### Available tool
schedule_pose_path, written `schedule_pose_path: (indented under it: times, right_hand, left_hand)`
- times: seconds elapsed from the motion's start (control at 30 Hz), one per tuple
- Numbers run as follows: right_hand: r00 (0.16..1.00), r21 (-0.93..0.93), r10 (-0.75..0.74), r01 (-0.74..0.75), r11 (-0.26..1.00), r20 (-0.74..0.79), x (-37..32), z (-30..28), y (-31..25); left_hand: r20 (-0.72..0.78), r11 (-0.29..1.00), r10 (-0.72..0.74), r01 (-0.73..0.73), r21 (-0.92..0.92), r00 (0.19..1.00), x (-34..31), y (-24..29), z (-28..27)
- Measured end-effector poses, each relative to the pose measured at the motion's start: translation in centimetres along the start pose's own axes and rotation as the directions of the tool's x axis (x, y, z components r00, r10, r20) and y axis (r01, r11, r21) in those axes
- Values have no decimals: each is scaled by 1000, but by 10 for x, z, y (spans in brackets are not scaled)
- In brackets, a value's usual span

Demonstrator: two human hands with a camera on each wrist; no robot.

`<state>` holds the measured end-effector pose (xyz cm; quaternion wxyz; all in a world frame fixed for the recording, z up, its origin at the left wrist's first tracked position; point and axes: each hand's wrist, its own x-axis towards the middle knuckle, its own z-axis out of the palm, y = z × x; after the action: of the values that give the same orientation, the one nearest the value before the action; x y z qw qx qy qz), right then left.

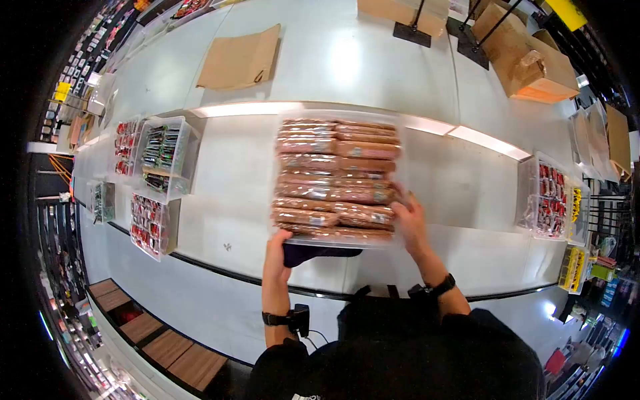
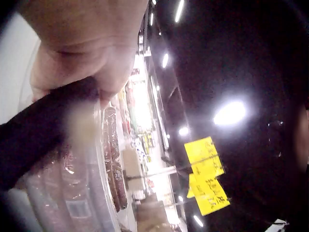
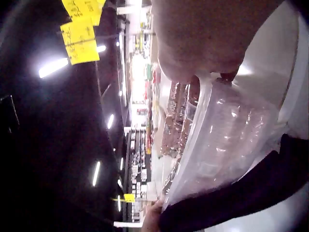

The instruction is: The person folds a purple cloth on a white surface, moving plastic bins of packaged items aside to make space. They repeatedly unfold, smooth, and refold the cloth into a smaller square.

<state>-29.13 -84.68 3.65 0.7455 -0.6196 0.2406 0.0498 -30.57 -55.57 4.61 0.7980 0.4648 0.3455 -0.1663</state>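
A clear plastic bin, filled with two columns of shiny brown wrapped packets, is held between both hands over the white counter. My left hand grips its near left corner, where a dark cloth-like strip hangs along the near side. In the left wrist view this strip runs out from under the thumb. My right hand holds the right side, fingers over the rim. The right wrist view shows the bin's clear wall under that hand.
Clear bins of red and green packets stand at the left of the counter; another with red packets stands at the right. Flat cardboard lies behind. A cardboard box and black stand bases are at the back right.
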Motion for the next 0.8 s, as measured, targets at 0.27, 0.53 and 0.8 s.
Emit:
schedule_pose_path:
  times: [0.27, 0.53, 0.8]
  right_hand:
    - [961, -165, -273, 277, 947, 45, 39, 169, 58]
    - [923, -238, -373, 341, 909, -101, 57, 263, 66]
    - [958, -226, -193, 240, 944, 210, 0, 134, 72]
  left_hand:
    - [-186, 993, 96, -107, -52, 978, 66, 59, -135]
    - [-327, 959, 225, -267, -90, 918, 107, 115, -123]
    - [132, 904, 272, -300, 304, 953, -2, -11, -78]
